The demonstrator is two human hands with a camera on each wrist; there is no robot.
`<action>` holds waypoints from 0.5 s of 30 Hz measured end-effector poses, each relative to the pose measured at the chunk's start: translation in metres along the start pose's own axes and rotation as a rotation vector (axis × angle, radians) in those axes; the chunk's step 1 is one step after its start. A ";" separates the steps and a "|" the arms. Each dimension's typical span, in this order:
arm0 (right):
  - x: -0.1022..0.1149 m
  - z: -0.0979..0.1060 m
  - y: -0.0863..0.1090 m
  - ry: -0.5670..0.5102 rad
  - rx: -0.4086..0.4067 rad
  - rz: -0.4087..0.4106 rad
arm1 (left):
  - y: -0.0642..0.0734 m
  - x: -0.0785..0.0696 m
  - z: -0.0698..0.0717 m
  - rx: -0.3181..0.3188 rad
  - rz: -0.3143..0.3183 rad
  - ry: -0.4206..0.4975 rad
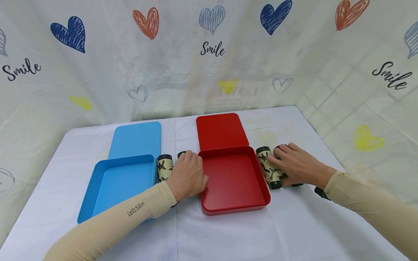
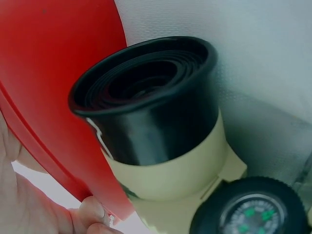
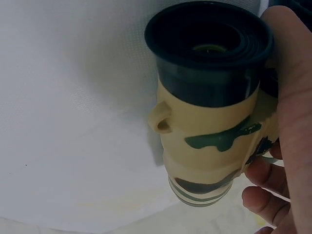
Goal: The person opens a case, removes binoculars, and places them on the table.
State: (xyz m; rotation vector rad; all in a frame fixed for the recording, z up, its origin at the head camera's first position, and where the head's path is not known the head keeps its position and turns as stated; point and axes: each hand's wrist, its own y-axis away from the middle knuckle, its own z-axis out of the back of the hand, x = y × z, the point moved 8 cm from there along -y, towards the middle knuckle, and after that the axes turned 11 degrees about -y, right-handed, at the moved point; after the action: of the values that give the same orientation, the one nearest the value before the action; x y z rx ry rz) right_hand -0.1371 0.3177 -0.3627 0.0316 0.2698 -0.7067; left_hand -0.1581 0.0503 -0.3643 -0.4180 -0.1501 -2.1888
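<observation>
One pair of camouflage binoculars [image 1: 164, 167] lies between the blue and red boxes, partly hidden by my left hand [image 1: 188, 175]. That hand grips it from above with bent fingers, its thumb right at the red box's left rim. A black eyecup [image 2: 151, 126] and a small compass [image 2: 256, 209] show close up in the left wrist view. Right of the red box, my right hand [image 1: 298, 165] holds a second pair of camouflage binoculars [image 1: 267, 166] across its barrels. The right wrist view shows fingertips [image 3: 265, 202] bent in beside its tan barrel [image 3: 207, 136].
The blue box [image 1: 150, 159] stands at left with its blue lid [image 1: 137, 139] behind it. The red box [image 1: 233, 209] is in the middle, its red lid [image 1: 222, 131] behind. Something black [image 1: 321, 193] shows beside the right sleeve. A printed curtain [image 1: 176, 72] hangs behind the table.
</observation>
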 end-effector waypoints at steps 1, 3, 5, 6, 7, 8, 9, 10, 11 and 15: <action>0.000 0.000 0.000 0.000 0.000 -0.001 | 0.000 0.000 0.000 0.000 0.000 -0.001; 0.000 0.000 0.000 0.000 0.004 -0.003 | 0.000 0.000 0.000 -0.002 0.000 -0.001; 0.000 0.000 0.000 0.001 0.007 -0.004 | 0.000 0.000 0.000 -0.008 0.002 0.000; 0.000 0.000 0.000 0.002 0.008 -0.004 | 0.000 0.000 0.000 -0.009 0.002 0.001; 0.000 0.000 0.000 0.002 0.010 -0.004 | 0.000 0.000 0.000 -0.011 0.003 0.003; 0.000 0.000 0.000 0.003 0.013 -0.004 | 0.000 0.000 0.000 -0.013 0.003 0.005; 0.000 0.000 0.000 0.001 0.016 -0.006 | 0.000 0.000 0.000 -0.014 0.002 0.005; 0.000 0.000 0.000 -0.003 0.025 -0.011 | 0.000 0.001 0.000 -0.019 0.002 0.006; -0.001 0.000 -0.001 -0.009 0.037 -0.018 | 0.001 0.001 0.000 -0.025 -0.001 0.006; -0.003 -0.001 -0.001 -0.035 0.092 -0.052 | 0.001 0.001 0.002 -0.056 -0.008 0.004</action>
State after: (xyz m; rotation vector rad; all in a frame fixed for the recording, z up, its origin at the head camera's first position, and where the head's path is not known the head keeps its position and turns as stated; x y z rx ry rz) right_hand -0.1398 0.3189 -0.3632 0.1002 0.2050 -0.7708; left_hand -0.1573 0.0492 -0.3623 -0.4449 -0.0881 -2.2054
